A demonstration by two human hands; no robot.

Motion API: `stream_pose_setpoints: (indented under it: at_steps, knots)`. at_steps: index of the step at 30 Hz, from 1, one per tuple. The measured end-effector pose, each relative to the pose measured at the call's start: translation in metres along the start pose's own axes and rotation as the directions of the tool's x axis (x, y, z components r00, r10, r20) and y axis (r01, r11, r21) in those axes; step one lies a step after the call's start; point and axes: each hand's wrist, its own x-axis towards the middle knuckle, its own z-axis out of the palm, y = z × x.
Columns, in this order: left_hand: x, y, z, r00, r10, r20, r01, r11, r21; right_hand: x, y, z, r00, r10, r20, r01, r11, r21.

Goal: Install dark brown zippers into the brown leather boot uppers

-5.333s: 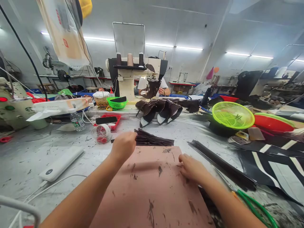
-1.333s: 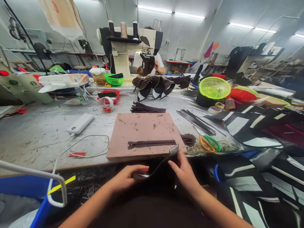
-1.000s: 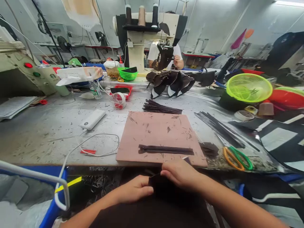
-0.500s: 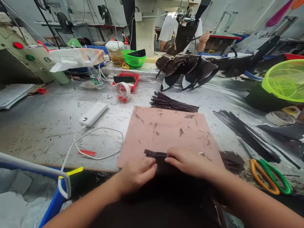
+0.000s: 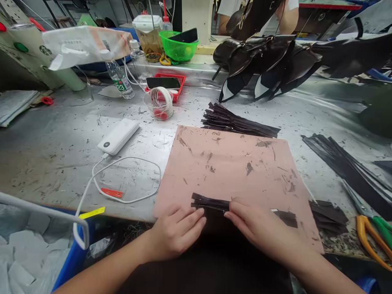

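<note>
One dark zipper lies across the near part of a pink board, its near side appearing to meet a dark panel. The right hand pinches the zipper between thumb and forefinger; the left hand has its fingers curled beside the zipper's left end, and whether they grip the panel cannot be told. For sound work, the tape should, in judgement, stay flat and parallel to the panel's edge, pressed down in short lengths without stretching.

Count: one zipper bundle beyond the board, tally unreadable; one group of dark strips; one pair of scissors; one power bank; one red tray bearing one phone; one green basket.
</note>
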Motion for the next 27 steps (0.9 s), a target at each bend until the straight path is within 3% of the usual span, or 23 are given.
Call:
stream_pose_setpoints:
  at_steps: [11, 17, 23, 27]
  knots:
    - [0.0, 0.0, 0.004, 0.999, -0.05, 0.02, 0.051, 0.998, -0.032, 0.001, 0.002, 0.004, 0.999, -0.031, -0.035, 0.029, 0.999, -0.03]
    - [-0.004, 0.003, 0.003, 0.986, -0.096, 0.137, 0.095, 0.995, 0.015, 0.001, 0.0, 0.008, 0.997, 0.019, -0.068, -0.025, 0.995, -0.092]
    - [-0.004, 0.011, 0.011, 0.978, -0.157, 0.135, 0.143, 0.984, 0.106, 0.003, 0.0, 0.014, 0.986, 0.056, -0.158, -0.073, 0.991, -0.109]
    - [-0.002, 0.013, 0.017, 0.974, -0.176, 0.142, 0.154, 0.976, 0.155, 0.004, -0.003, 0.014, 0.989, 0.073, -0.129, -0.094, 0.981, -0.169]
